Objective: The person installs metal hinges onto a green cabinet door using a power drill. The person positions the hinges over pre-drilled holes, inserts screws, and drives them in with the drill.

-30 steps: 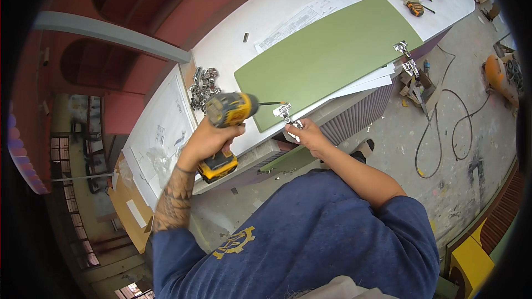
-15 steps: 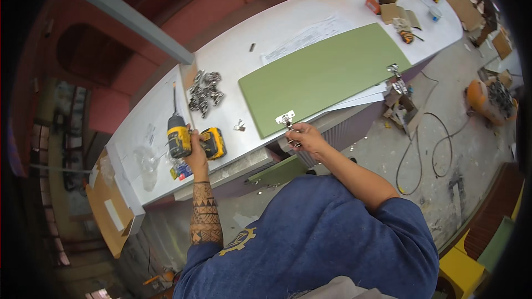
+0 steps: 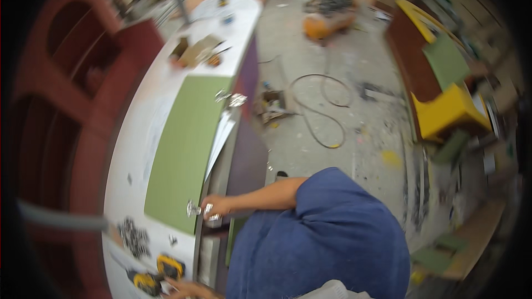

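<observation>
Green panel (image 3: 185, 149) lies flat on the white workbench (image 3: 144, 116), its long axis running from the near end by the person out toward the far end, where a second metal hinge (image 3: 231, 98) sits on its right edge. At the near right corner of that panel a small shiny hinge (image 3: 195, 209) rests on the board, and the right hand (image 3: 217, 207) is just to the right of it, fingers closed around the hinge's outer part at the bench edge. So the hinge lies leftward from that hand and touches it. The left hand (image 3: 183, 288) is at the bottom of the view, nearer the person, beside the yellow drill (image 3: 156, 274) lying on the bench; whether it grips the drill or only touches it cannot be told, as motion blur smears that corner. A dark pile of screws (image 3: 133, 236) lies between drill and panel.
</observation>
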A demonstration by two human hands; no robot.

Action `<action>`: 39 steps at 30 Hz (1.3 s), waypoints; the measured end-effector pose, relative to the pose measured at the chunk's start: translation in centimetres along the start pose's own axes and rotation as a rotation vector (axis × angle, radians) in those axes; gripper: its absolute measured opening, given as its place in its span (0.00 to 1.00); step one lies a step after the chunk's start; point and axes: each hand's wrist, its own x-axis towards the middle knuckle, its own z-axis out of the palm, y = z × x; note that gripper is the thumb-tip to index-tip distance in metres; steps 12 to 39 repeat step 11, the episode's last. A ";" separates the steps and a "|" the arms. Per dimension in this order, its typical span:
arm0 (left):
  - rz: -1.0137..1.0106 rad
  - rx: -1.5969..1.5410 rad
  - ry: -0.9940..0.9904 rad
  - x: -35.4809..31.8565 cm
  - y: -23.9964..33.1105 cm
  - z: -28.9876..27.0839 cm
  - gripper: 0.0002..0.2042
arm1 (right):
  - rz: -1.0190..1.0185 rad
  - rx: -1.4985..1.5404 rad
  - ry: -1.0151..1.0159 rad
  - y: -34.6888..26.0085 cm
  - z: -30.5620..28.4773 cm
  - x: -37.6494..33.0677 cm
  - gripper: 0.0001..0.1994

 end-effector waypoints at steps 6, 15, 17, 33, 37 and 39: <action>-0.379 -0.113 -0.559 -9.7 0.6 1.1 0.36 | 0.166 0.528 -0.226 -5.5 -0.5 -2.6 0.26; -1.060 -0.797 -1.141 -4.4 2.8 9.3 0.47 | 0.121 0.555 -0.278 -8.5 -2.6 -3.9 0.28; -1.060 -0.797 -1.141 -4.4 2.8 9.3 0.47 | 0.121 0.555 -0.278 -8.5 -2.6 -3.9 0.28; -1.060 -0.797 -1.141 -4.4 2.8 9.3 0.47 | 0.121 0.555 -0.278 -8.5 -2.6 -3.9 0.28; -1.060 -0.797 -1.141 -4.4 2.8 9.3 0.47 | 0.121 0.555 -0.278 -8.5 -2.6 -3.9 0.28; -1.060 -0.797 -1.141 -4.4 2.8 9.3 0.47 | 0.121 0.555 -0.278 -8.5 -2.6 -3.9 0.28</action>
